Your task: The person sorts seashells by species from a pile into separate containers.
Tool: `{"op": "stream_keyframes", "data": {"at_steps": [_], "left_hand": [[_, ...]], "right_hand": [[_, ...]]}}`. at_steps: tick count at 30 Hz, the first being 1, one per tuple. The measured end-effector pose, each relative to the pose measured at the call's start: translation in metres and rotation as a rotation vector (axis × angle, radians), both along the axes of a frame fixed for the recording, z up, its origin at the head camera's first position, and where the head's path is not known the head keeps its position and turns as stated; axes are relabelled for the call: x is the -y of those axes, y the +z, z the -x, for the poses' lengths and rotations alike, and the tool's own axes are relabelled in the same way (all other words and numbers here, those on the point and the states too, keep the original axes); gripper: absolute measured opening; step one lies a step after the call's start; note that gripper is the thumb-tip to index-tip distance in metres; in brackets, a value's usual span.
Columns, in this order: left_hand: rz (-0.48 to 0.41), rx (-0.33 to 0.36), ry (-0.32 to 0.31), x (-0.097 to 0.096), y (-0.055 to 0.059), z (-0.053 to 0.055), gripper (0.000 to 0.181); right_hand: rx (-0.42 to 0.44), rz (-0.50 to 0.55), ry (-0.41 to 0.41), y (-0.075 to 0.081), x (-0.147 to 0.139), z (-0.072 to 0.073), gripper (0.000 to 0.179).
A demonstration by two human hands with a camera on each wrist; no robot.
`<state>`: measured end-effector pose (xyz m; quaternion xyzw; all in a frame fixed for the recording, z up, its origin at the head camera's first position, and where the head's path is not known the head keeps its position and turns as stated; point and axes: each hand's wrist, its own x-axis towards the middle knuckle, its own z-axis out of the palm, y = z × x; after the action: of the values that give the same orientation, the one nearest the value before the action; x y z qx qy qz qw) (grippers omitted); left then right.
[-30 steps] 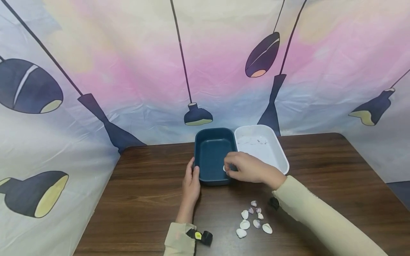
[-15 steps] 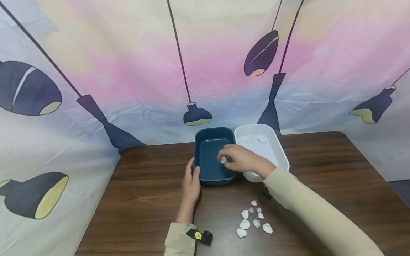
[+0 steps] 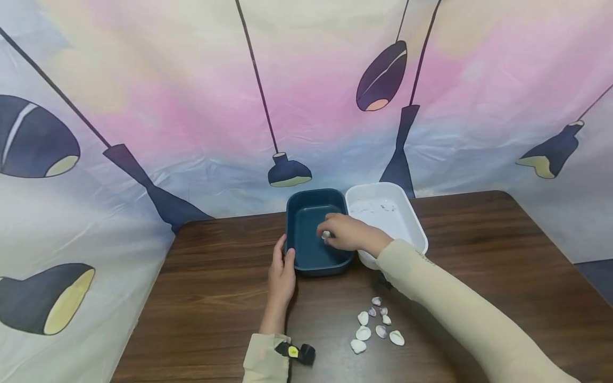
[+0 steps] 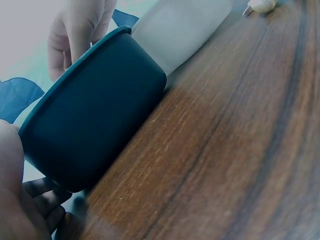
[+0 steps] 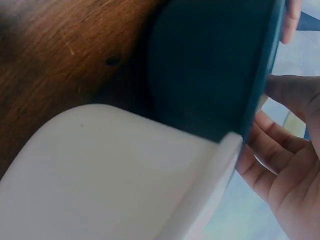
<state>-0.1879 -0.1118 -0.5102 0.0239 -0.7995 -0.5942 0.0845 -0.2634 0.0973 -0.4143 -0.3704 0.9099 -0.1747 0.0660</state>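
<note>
Dark teal plastic makes up the deep tray [image 3: 306,252], whose long axis runs away from the person toward the cloth backdrop [image 3: 325,106]. Beside it on its right, a white tray [image 3: 399,221] lies nearly parallel, its far end angled slightly left.

A small pale shell [image 3: 326,234] is at the fingertips of the right hand [image 3: 347,232], over the teal tray; which way it points is too small to tell. Nine more shells [image 3: 363,333] lie loosely grouped on the brown wooden table [image 3: 206,303], near the trays; the lowest on the right has its long axis slanting from upper left to lower right.

A yellow label [image 3: 293,351] sits on the black wrist strap [image 3: 282,348], and dark lettering marks the right sleeve [image 3: 431,271]; neither can be read.

Thumb and fingers of the right hand are nearly together, pinching the shell. With its fingers fairly straight, the left hand [image 3: 281,276] rests against the teal tray's left wall, thumb apart from the fingers at the near corner.
</note>
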Motion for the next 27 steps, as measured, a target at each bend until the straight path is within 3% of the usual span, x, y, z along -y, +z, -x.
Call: {"op": "stream_keyframes", "data": {"at_steps": [10,18,27], "left_hand": [[0.015,0.009,-0.006,0.002,0.0,0.001,0.051],[0.02,0.0,-0.003,0.002,-0.001,0.002,0.05],[0.005,0.0,-0.011,0.003,-0.001,0.001,0.051]], "right_hand": [[0.033,-0.136,-0.011,-0.008,0.021,0.007,0.023],[0.09,-0.147,-0.084,-0.009,0.032,0.006,0.029],[0.057,-0.158,-0.057,-0.017,0.034,0.002,0.036]]}}
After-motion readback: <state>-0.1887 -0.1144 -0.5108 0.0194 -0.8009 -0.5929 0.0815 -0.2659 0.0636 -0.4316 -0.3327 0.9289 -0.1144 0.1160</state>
